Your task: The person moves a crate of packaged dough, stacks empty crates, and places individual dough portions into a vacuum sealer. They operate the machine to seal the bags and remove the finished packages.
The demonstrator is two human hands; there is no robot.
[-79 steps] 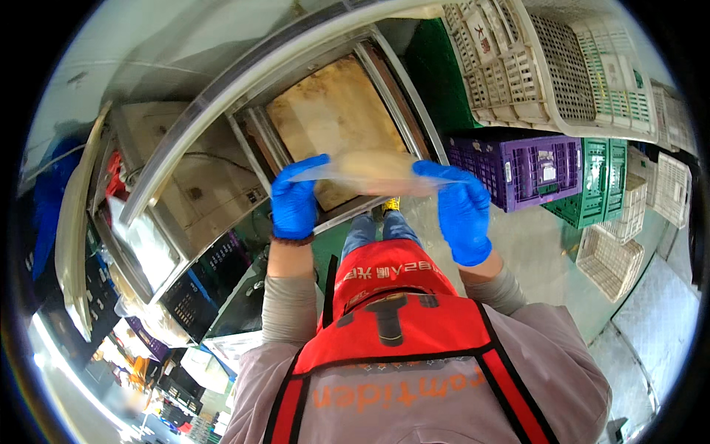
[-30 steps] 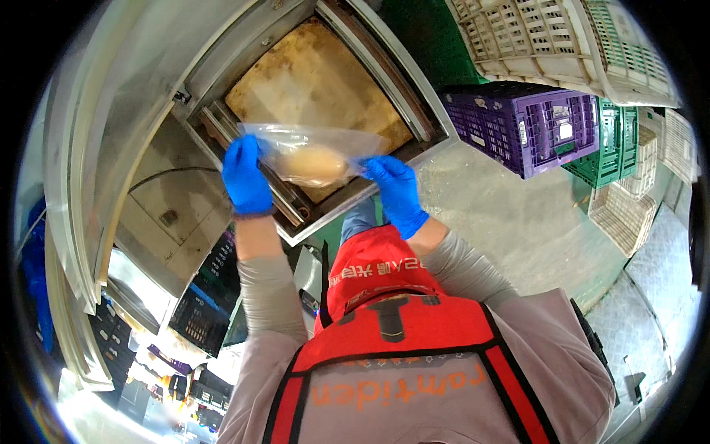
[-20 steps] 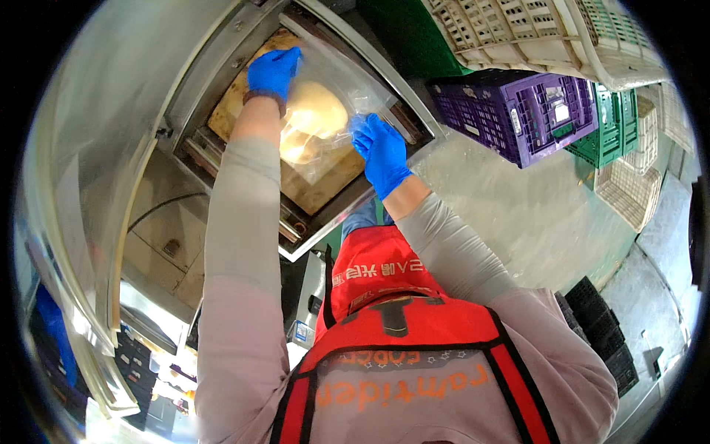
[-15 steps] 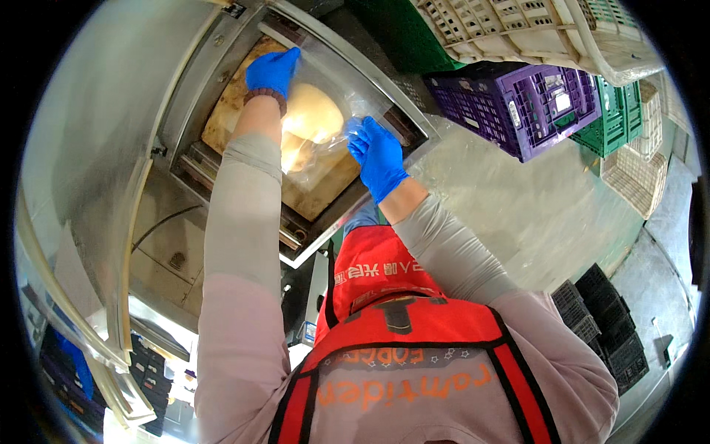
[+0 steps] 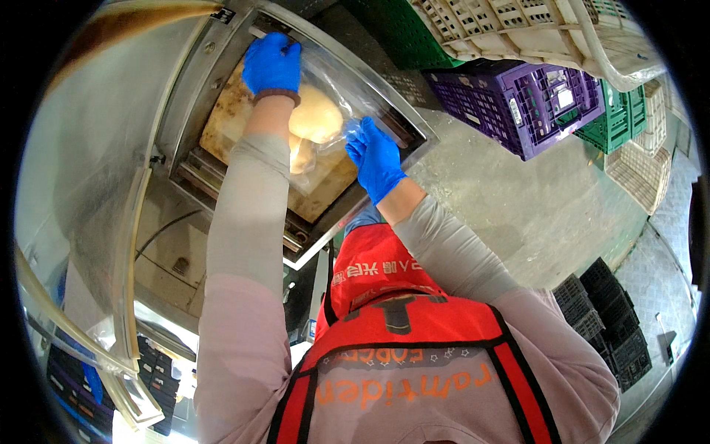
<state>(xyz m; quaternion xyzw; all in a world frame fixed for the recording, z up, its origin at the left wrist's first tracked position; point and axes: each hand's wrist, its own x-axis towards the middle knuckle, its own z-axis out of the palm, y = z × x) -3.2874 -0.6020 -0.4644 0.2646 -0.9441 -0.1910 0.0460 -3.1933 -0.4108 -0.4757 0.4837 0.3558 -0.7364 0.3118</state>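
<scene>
A clear plastic bag [image 5: 309,176] holds a pale yellow, rounded piece of food [image 5: 316,117] whose kind I cannot make out. It lies on a stained cream board [image 5: 229,122] inside a metal-framed chamber [image 5: 377,78]. My left hand [image 5: 272,66], in a blue glove, is closed at the far side of the bag, gripping its plastic. On the right, my blue-gloved right hand [image 5: 377,159] pinches the bag's gathered corner near the chamber's right edge. My left hand and wrist cover part of the board and bag.
A raised panel [image 5: 96,140] stands left of the chamber. To the right are a purple crate [image 5: 521,111], a green crate [image 5: 614,122] and a large white crate [image 5: 518,33]. Several black crates [image 5: 610,318] are stacked on the floor at lower right.
My left hand has shifted slightly toward the far edge and turned, its back now more in view. My right hand has barely moved. A brown blurred shape has appeared at upper left.
</scene>
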